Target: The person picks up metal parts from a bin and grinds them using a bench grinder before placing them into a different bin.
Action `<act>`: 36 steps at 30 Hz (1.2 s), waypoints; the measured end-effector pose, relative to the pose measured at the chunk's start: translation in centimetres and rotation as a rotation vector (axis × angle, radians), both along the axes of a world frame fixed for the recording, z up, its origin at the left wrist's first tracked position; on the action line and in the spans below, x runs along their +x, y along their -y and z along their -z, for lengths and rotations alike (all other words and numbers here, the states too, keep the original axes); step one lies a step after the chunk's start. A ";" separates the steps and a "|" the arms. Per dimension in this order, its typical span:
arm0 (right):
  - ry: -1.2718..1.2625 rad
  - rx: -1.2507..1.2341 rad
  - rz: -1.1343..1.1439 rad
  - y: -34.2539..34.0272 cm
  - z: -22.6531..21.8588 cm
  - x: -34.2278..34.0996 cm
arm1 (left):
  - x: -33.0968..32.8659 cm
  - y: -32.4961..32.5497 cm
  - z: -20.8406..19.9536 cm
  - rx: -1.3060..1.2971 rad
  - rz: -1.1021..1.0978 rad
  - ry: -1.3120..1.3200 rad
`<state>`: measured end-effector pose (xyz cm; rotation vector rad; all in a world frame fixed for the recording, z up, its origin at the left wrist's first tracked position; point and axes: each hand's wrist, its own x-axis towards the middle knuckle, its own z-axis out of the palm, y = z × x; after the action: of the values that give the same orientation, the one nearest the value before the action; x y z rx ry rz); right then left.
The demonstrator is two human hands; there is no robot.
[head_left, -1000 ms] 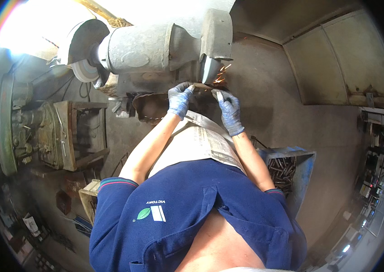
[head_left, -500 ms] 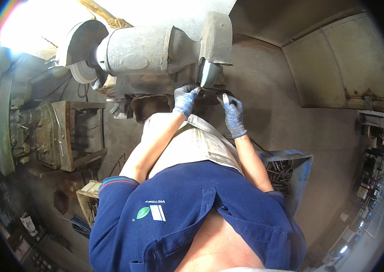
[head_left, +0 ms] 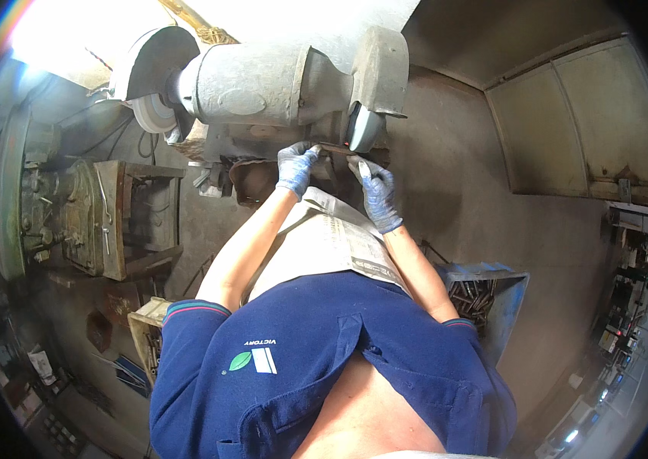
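A bench grinder (head_left: 251, 84) stands in front of me, and its right-hand grinding wheel (head_left: 368, 128) shows below a grey guard. Both my hands wear blue-grey gloves. My left hand (head_left: 296, 168) is closed on the left end of a thin dark metal rod (head_left: 334, 148). At the rod's other end my right hand (head_left: 380, 196) is closed too, thumb and fingers pinched on it. The rod lies nearly level at the wheel's lower left edge, where a tiny red glow shows. Whether it touches the wheel I cannot tell.
On the left side a second, white wheel (head_left: 154, 115) sits under its guard. A heavy, worn machine (head_left: 79, 218) stands farther left. Beside my right elbow is a blue-edged bin (head_left: 509, 302) of metal rods; a smaller crate (head_left: 145, 325) is by my left elbow.
Both hands have shifted left relative to the wheel, and the rod now shows more plainly between them. A small red glow has appeared at the wheel. The view has shifted slightly.
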<state>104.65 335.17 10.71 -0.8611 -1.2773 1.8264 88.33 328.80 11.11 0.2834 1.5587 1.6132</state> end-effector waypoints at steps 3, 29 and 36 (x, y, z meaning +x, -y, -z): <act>-0.024 -0.036 -0.094 0.0 -0.4 0.2 | -0.4 0.4 0.4 0.079 -0.001 0.037; 0.270 1.034 -0.051 2.9 -8.8 5.1 | 2.2 5.0 -6.5 0.282 0.215 -0.094; 0.260 0.925 -0.038 2.2 -7.8 5.1 | 2.4 4.3 -6.9 0.234 0.225 -0.054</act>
<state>109.78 332.96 18.55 -0.5408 -2.0472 0.9460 90.76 324.46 17.99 0.6113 1.3253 1.6189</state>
